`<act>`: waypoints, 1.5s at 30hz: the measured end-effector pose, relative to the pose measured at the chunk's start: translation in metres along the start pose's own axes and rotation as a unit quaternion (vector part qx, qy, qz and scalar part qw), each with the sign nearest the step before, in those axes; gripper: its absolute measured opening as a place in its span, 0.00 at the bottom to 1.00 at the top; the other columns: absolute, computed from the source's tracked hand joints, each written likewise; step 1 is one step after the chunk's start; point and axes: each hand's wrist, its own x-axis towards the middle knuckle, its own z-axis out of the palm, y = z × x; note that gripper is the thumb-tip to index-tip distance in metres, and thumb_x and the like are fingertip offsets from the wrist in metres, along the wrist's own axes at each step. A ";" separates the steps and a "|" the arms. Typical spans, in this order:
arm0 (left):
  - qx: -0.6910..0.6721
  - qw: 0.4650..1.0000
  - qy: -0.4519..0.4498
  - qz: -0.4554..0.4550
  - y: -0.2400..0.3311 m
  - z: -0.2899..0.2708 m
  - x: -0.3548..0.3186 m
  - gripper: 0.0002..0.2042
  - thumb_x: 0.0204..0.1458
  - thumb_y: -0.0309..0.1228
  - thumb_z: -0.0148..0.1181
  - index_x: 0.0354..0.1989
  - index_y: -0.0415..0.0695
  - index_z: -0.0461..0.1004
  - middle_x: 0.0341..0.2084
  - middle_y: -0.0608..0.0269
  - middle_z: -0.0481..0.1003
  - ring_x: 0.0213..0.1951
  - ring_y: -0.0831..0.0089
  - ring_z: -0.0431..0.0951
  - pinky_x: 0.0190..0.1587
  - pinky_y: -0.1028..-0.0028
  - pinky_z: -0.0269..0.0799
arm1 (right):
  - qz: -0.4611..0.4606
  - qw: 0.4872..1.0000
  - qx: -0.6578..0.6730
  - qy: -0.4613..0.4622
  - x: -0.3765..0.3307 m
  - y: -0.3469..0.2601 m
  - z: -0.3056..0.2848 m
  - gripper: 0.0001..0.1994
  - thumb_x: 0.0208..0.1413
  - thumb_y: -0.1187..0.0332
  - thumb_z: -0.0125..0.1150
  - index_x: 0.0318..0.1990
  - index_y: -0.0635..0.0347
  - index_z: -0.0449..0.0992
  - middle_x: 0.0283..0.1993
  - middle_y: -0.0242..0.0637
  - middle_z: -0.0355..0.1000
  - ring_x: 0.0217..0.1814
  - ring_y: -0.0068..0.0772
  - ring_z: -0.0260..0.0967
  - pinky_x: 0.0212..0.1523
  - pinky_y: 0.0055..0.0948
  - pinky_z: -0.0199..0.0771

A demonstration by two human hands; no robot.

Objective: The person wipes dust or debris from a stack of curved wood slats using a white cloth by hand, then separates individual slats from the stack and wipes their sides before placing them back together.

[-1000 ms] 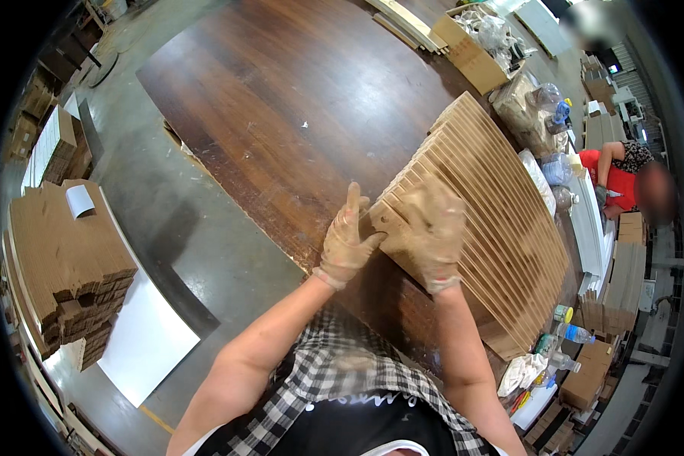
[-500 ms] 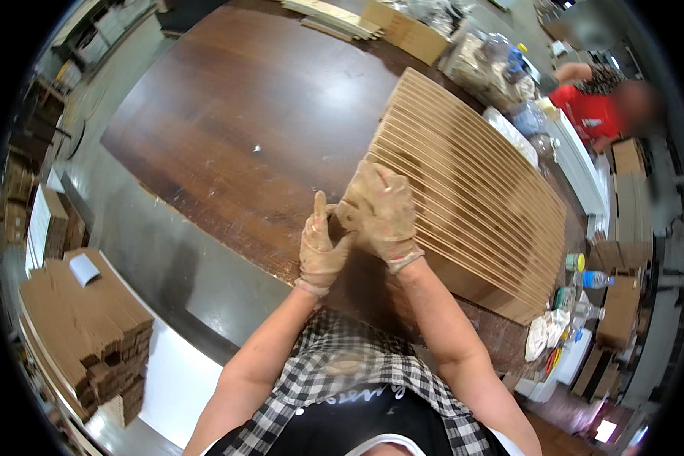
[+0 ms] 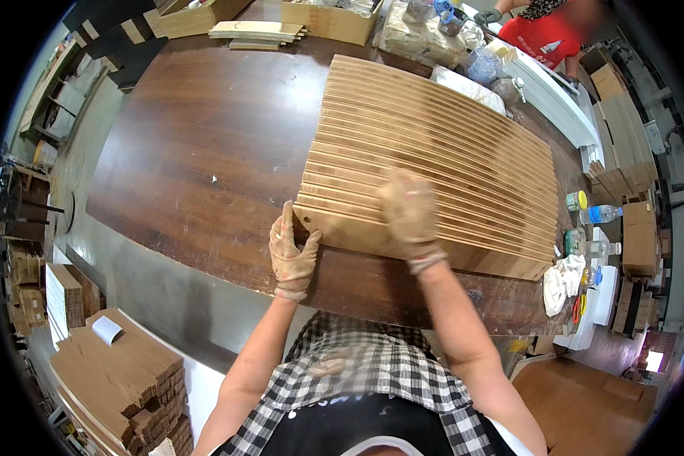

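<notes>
A row of narrow brown wooden boards [image 3: 471,163] lies packed side by side on a dark brown table [image 3: 205,137]. The nearest board shows a small round hole by its left end. At that near left corner is my left hand [image 3: 292,254] in a stained beige work glove, its thumb apart from its stretched fingers, touching the board's end. My right hand [image 3: 410,213], gloved alike, is over the near boards right of the left hand. Motion smears its fingers, so whether it holds anything does not show.
Plastic bottles [image 3: 604,214], a white cloth [image 3: 562,281] and scissors line the table's right side. Thin wood strips [image 3: 254,32] and a cardboard box [image 3: 334,23] sit at the far edge. Stacked brown panels [image 3: 121,380] stand lower left. A person in red [image 3: 536,38] works at far right.
My hands were close together at the stack's near left corner. The right has moved away to the right, over the boards; the left stays at the corner. The whole view has shifted.
</notes>
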 end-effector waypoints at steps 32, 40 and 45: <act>0.087 0.990 0.108 0.035 -0.002 0.021 -0.011 0.43 0.52 0.34 0.71 0.73 0.43 0.52 0.58 0.50 0.68 0.60 0.51 0.67 0.64 0.57 0.61 | 0.081 0.981 -0.147 0.092 -0.117 0.188 -0.109 0.19 0.63 0.61 0.60 0.59 0.56 0.73 0.51 0.43 0.73 0.56 0.43 0.70 0.56 0.42 0.72; 0.232 0.962 0.142 0.025 0.034 0.076 -0.046 0.23 0.52 0.23 0.62 0.58 0.38 0.67 0.51 0.47 0.69 0.54 0.49 0.68 0.60 0.53 0.62 | -0.004 0.997 0.075 0.027 -0.095 0.109 -0.078 0.18 0.61 0.62 0.60 0.55 0.60 0.77 0.52 0.44 0.75 0.52 0.44 0.71 0.55 0.44 0.72; 0.251 0.956 0.150 0.006 0.057 0.093 -0.064 0.30 0.52 0.24 0.60 0.66 0.39 0.61 0.57 0.41 0.67 0.61 0.45 0.64 0.64 0.51 0.59 | 0.003 0.996 -0.089 0.020 -0.146 0.235 -0.149 0.17 0.68 0.60 0.53 0.58 0.59 0.73 0.50 0.45 0.73 0.50 0.44 0.71 0.52 0.43 0.73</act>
